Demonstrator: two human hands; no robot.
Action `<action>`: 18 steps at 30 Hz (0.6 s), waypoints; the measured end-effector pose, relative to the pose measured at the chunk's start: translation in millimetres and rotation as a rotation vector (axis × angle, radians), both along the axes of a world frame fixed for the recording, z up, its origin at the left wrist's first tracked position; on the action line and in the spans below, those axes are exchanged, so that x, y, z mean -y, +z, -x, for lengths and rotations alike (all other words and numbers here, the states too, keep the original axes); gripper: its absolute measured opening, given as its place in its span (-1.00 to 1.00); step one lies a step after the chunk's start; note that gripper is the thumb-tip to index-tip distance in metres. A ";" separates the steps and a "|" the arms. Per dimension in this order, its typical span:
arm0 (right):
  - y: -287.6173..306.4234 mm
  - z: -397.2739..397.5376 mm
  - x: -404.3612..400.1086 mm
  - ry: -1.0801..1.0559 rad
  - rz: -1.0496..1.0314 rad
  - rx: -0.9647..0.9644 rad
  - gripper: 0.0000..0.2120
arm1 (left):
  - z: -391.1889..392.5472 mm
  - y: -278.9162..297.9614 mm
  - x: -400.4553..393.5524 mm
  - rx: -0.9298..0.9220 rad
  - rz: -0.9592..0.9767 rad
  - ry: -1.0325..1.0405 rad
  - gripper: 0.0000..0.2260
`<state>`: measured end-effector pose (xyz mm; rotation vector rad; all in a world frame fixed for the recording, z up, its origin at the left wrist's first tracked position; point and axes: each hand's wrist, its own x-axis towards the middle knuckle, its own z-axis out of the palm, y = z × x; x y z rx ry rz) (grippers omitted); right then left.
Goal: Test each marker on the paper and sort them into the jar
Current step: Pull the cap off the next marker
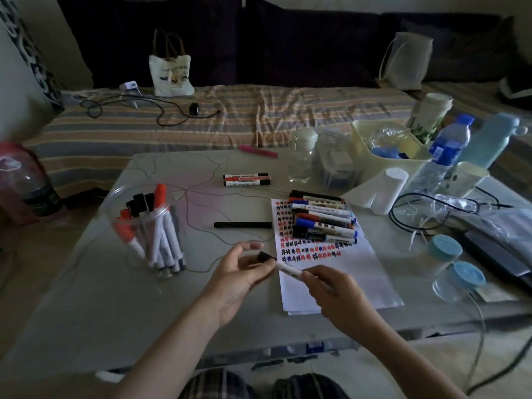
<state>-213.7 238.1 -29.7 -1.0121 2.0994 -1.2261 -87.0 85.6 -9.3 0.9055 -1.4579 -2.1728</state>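
I'm seeing my right hand (331,286) gripping the white marker (289,269) over the paper's (339,272) left edge, long axis pointing up-left; my left hand (241,269) is pinching its black cap (264,256).

Both bare forearms reach forward over the counter; the left hand (239,269) pinches a black cap (264,256) between thumb and fingers, the right hand (331,286) grips a marker (289,269) barrel

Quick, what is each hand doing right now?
Left hand: pinches the black cap.
Right hand: holds the white marker.
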 end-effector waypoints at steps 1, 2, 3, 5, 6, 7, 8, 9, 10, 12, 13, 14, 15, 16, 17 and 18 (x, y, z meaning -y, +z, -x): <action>0.7 -0.2 -4.9 -0.007 -0.014 0.023 -0.81 | -4.5 -0.3 0.8 0.023 0.152 -0.065 -0.77; 2.0 0.1 -8.5 -0.006 -0.027 0.043 -0.80 | -7.8 -0.2 1.1 0.051 0.310 -0.140 -0.82; 3.3 0.7 -10.3 0.003 -0.040 0.056 -0.79 | -10.0 -0.7 1.7 0.076 0.450 -0.200 -0.86; 6.6 2.8 -9.6 0.028 -0.072 0.063 -0.77 | -11.4 -3.7 5.9 0.114 0.652 -0.274 -0.92; 7.9 3.4 -7.9 0.040 -0.092 0.055 -0.76 | -11.8 -5.6 8.6 0.129 0.713 -0.292 -0.93; 8.4 3.7 -5.7 0.053 -0.110 0.043 -0.76 | -12.2 -9.2 13.0 0.143 0.746 -0.299 -0.94; 8.3 3.7 -2.5 0.065 -0.123 0.031 -0.76 | -12.5 -12.5 17.2 0.153 0.755 -0.304 -0.94; 8.4 3.5 0.9 0.075 -0.132 0.019 -0.77 | -13.1 -15.5 20.6 0.160 0.754 -0.311 -0.94; 8.7 3.7 4.7 0.080 -0.133 0.012 -0.78 | -13.7 -18.4 23.4 0.168 0.754 -0.318 -0.93; 10.0 5.6 12.4 0.081 -0.121 0.013 -0.79 | -12.8 -21.5 26.8 0.179 0.758 -0.317 -0.89; 10.8 6.3 16.0 0.083 -0.109 0.004 -0.80 | -11.3 -22.7 28.3 0.177 0.756 -0.304 -0.87; 10.8 7.0 19.9 0.082 -0.092 -0.019 -0.81 | -8.7 -24.2 30.1 0.182 0.759 -0.283 -0.85; 10.0 7.2 23.7 0.074 -0.073 -0.048 -0.80 | -5.7 -25.6 32.2 0.197 0.769 -0.257 -0.84; 8.5 7.5 27.7 0.063 -0.059 -0.082 -0.80 | -2.0 -28.7 35.1 0.211 0.781 -0.226 -0.84; 6.7 7.6 31.6 0.057 -0.055 -0.121 -0.78 | 1.3 -32.8 38.4 0.219 0.790 -0.209 -0.84; 4.7 8.0 35.9 0.055 -0.060 -0.161 -0.78 | 4.7 -36.9 41.9 0.235 0.797 -0.203 -0.83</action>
